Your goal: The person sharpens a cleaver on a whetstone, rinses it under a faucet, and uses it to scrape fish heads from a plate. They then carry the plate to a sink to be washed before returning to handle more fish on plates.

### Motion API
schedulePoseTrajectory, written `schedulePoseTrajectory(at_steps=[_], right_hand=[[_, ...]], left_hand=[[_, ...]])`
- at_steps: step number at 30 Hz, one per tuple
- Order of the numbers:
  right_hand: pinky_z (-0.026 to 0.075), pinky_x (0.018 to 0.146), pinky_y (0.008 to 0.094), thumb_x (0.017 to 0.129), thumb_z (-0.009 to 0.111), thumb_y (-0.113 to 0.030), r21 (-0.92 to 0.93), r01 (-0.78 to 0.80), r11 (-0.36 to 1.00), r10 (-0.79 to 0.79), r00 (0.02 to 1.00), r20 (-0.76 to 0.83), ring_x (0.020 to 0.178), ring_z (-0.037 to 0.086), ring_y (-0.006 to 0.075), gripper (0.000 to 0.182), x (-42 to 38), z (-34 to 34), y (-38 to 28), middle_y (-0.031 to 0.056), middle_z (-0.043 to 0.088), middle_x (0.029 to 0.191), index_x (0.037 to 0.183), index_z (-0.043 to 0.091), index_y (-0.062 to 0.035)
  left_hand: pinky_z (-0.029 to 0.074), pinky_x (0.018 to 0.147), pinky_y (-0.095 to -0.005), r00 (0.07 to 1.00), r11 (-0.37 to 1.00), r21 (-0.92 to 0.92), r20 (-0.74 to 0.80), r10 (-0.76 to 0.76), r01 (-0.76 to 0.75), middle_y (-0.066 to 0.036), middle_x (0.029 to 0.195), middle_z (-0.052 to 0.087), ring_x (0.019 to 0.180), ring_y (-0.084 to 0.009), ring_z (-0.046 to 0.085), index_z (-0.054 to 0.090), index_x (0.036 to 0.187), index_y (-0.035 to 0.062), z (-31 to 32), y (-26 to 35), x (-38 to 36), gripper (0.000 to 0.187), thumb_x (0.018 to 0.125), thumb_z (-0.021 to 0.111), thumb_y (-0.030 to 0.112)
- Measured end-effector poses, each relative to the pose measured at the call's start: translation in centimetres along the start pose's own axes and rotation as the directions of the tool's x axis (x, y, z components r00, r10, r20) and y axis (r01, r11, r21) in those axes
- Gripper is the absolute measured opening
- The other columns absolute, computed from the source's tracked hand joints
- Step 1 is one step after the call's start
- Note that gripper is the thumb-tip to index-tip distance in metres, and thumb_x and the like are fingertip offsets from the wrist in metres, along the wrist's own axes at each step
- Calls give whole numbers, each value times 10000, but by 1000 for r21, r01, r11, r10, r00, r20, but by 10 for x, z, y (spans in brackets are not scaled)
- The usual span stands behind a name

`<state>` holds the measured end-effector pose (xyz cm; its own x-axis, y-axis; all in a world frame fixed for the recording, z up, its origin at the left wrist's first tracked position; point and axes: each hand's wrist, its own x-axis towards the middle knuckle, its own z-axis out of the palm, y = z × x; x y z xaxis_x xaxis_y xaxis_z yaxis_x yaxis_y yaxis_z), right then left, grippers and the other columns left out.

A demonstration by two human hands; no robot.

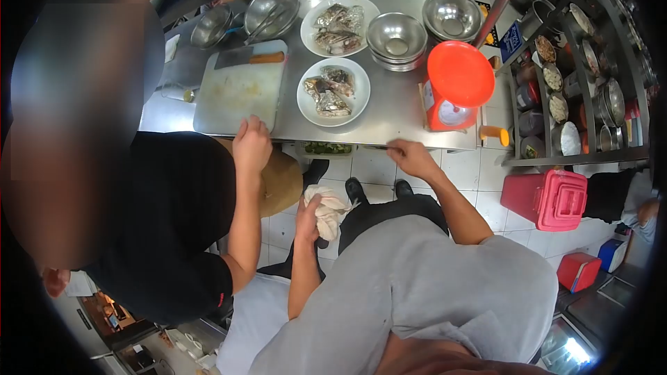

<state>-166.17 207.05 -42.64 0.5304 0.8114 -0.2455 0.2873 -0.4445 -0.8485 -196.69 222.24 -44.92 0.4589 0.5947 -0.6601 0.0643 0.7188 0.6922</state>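
My left hand (pixel 308 219) is closed on a bunched cream cloth (pixel 325 212), held low in front of the counter. My right hand (pixel 410 157) is at the counter's front edge, its fingers bent; whether it holds anything is too small to tell. On the steel counter (pixel 389 114) nearest me, a white plate (pixel 335 118) bears fish pieces (pixel 329 94) with silvery skin. Behind it a second plate (pixel 372 10) holds more fish. A co-worker's hand (pixel 251 144) is beside the white cutting board (pixel 240 101), where a knife (pixel 264 58) lies.
Steel bowls (pixel 396 38) stand behind an orange scale (pixel 455 112). More bowls (pixel 272 10) are at the back left. The co-worker (pixel 167 201) stands close on my left. Shelves (pixel 577 83) and a red cooler (pixel 545 199) are on the right.
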Motion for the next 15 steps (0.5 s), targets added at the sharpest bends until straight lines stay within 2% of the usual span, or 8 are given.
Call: schedulePoseTrajectory(at_steps=[3, 5, 6, 7, 9, 11, 13, 15], right_hand=[[517, 774, 463, 858, 642, -177, -318, 86, 944, -221, 882, -417, 824, 633, 396, 324, 22, 17, -1, 194, 638, 873, 1134, 626, -8], [519, 764, 469, 859, 640, -185, -550, 156, 820, -384, 863, -328, 791, 629, 394, 273, 32, 25, 15, 166, 622, 805, 1072, 657, -14], [531, 768, 455, 873, 609, -174, -547, 157, 822, -186, 983, 3, 804, 646, 374, 232, 29, 31, 16, 154, 660, 813, 1014, 687, -7], [531, 768, 455, 873, 609, -174, -553, 151, 820, -183, 983, -3, 804, 646, 374, 232, 22, 32, 20, 154, 660, 813, 1014, 687, -7], [541, 779, 437, 884, 561, -172, -60, -274, 960, 247, 727, 641, 845, 662, 365, 244, -12, 16, -32, 183, 695, 856, 969, 705, 5], [539, 798, 434, 884, 553, -192, -37, -307, 951, 279, 800, 530, 874, 663, 367, 263, -25, 29, -9, 195, 699, 895, 980, 708, -2], [536, 818, 432, 884, 545, -212, -10, -317, 948, 292, 861, 415, 902, 665, 369, 283, -31, 35, 22, 208, 704, 933, 990, 711, -10], [524, 844, 440, 882, 560, -272, -451, 14, 892, 158, 926, 342, 915, 660, 378, 305, -32, 33, 49, 192, 704, 960, 1005, 719, -42]], left_hand=[[537, 811, -358, 993, 971, 207, 27, 116, -119, -134, 1111, 626, 949, -230, 647, 509, 1237, -7, 13, 32, 4, 375, 926, 611, 175], [518, 801, -317, 982, 837, 515, 111, 152, -187, -127, 1079, 630, 932, -192, 636, 513, 1233, -31, 10, 53, 10, 433, 904, 659, 209], [512, 807, -310, 975, 768, 601, 121, 186, -221, -150, 1073, 636, 944, -197, 633, 530, 1218, -51, -1, 54, 24, 493, 878, 697, 265], [512, 807, -310, 974, 769, 598, 129, 184, -224, -150, 1073, 636, 944, -197, 633, 530, 1218, -51, -5, 58, 31, 493, 878, 697, 265], [509, 810, -321, 986, 744, 647, 107, 131, -169, -162, 1067, 644, 956, -216, 631, 557, 1191, -63, -10, 67, 36, 506, 863, 707, 292], [501, 839, -356, 979, 703, 683, 171, 107, -197, -192, 1072, 651, 972, -275, 637, 574, 1161, -72, -19, 66, 39, 538, 838, 705, 338], [483, 878, -383, 973, 378, 897, 189, 134, -227, -234, 1089, 646, 993, -324, 640, 571, 1169, -72, -26, 58, 27, 574, 819, 688, 367], [464, 923, -408, 994, 305, 946, 100, 41, -107, -272, 1112, 643, 1072, -378, 619, 575, 1179, -47, -54, 23, 30, 599, 799, 682, 404]])
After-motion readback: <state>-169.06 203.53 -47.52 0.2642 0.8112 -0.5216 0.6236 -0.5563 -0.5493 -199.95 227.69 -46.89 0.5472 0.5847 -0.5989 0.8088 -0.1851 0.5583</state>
